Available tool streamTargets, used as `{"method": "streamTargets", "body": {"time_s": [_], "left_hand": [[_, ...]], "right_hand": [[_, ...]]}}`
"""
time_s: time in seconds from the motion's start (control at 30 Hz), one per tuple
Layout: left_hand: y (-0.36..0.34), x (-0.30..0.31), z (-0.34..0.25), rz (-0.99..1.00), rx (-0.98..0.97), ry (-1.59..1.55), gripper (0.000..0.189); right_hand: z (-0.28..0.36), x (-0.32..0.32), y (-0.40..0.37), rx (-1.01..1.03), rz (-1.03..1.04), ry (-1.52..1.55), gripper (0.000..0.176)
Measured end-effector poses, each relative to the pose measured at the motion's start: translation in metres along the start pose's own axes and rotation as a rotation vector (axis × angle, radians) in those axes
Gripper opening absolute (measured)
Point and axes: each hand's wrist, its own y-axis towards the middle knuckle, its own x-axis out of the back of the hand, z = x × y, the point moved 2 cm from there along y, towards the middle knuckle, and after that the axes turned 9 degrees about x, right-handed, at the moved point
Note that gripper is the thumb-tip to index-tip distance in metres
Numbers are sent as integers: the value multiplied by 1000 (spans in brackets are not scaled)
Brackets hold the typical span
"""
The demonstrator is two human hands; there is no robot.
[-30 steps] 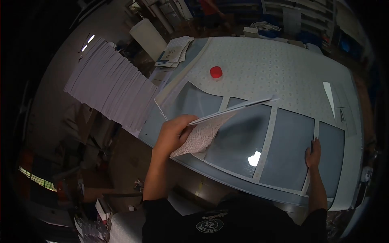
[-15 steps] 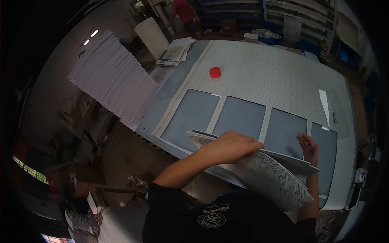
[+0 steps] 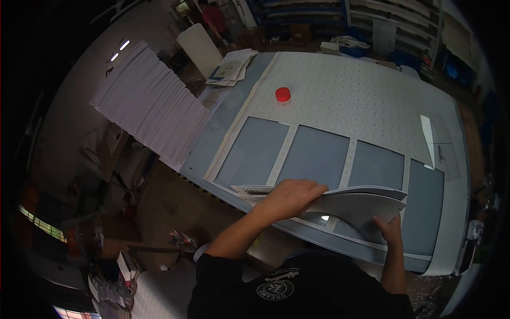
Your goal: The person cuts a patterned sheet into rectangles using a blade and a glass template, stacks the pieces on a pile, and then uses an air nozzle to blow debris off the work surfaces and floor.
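Note:
My left hand (image 3: 300,195) is closed on the upper edge of a few curved pale sheets (image 3: 350,204), which stand on edge over the near side of the table. At the right end of these sheets, my right hand (image 3: 389,226) has its thumb and fingers at their lower corner, closed on them. Behind the sheets, a patterned pale sheet (image 3: 340,95) with several rectangular cut-outs lies on the grey-blue table (image 3: 212,133). A red round cap or container (image 3: 282,94) sits on that patterned sheet.
A tall stack of pale sheets (image 3: 154,101) stands left of the table. Loose papers (image 3: 231,69) lie at the far left corner. A clear ruler-like piece (image 3: 441,149) is at the right. Shelves (image 3: 393,21) and a person in red (image 3: 214,20) are in the background.
The embossed sheet in front has swung away from my body and the bundle now bows over the table. My right hand has moved down from open to the sheets' corner. The distant person has shifted left.

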Motion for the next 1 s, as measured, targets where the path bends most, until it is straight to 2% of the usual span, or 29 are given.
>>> {"method": "streamTargets", "body": {"time_s": [0.03, 0.17, 0.23, 0.3, 0.33, 0.4, 0.43, 0.5, 0.53, 0.6, 0.63, 0.67, 0.73, 0.87, 0.93, 1.0], "left_hand": [[-3, -9, 1, 65, 12, 26, 24], [-16, -11, 11, 78, 44, 30, 28], [-35, 16, 21, 10, 270, 10, 38], [-63, 29, 50, -74, 427, -22, 52], [-78, 32, 66, -74, 424, -19, 52], [-103, 26, 102, -178, 565, -308, 59], [-108, 13, 115, -175, 563, -305, 59], [-119, -13, 140, -402, 484, -872, 60], [-117, -30, 142, -401, 481, -868, 60], [-109, -68, 143, -445, 435, -1327, 51], [-117, -76, 148, -405, 647, -1174, 44], [-122, -83, 152, -401, 646, -1176, 44], [-123, -75, 141, -567, 639, -1100, 35], [-116, -67, 124, -647, 525, -1153, 30], [-117, -94, 140, -464, 610, -1200, 29], [-118, -128, 138, -433, 660, -1117, 29]], "right_hand": [[0, -3, 6, -179, 32, -144, 32], [4, -13, 14, -45, 92, -176, 19], [-2, -8, 10, 41, 118, -220, 20], [-6, -6, 7, 15, 107, -206, 21], [-9, -6, 7, -10, 98, -190, 22], [-13, -11, 10, 18, 58, -112, 23], [-15, -14, 11, 42, 21, -38, 25], [-21, -22, 16, 95, 49, -19, 27], [-22, -26, 19, 150, 81, -2, 29], [-19, -38, 23, 158, 116, -17, 28], [-17, -42, 24, 159, 156, -36, 28], [-16, -42, 23, 157, 153, -39, 28], [-14, -38, 21, -40, 10, 72, 25], [0, -29, 20, -42, -50, 100, 22], [-20, -21, 27, 91, 128, -20, 22], [-43, -19, 24, 45, 166, 12, 24]]}}
